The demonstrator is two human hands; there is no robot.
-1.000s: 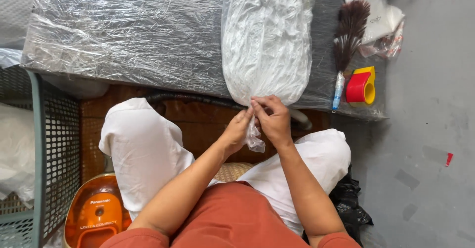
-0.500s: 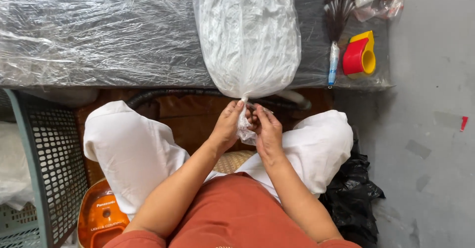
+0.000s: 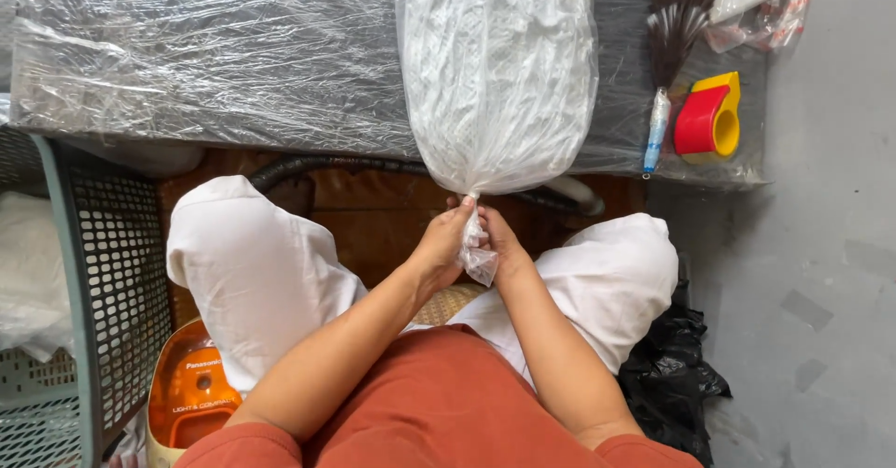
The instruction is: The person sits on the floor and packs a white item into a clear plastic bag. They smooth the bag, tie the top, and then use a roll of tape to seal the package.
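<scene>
A clear plastic bag [image 3: 499, 71] stuffed with white crinkled material lies on the film-wrapped surface [image 3: 187, 57], its neck hanging over the near edge. The left hand [image 3: 441, 244] and right hand [image 3: 504, 244] are both closed around the twisted neck [image 3: 476, 244].

Grey concrete floor [image 3: 821, 244], low table [image 3: 187, 57] wrapped in clear plastic film, grey perforated crate [image 3: 112, 272] at left, even daylight
</scene>
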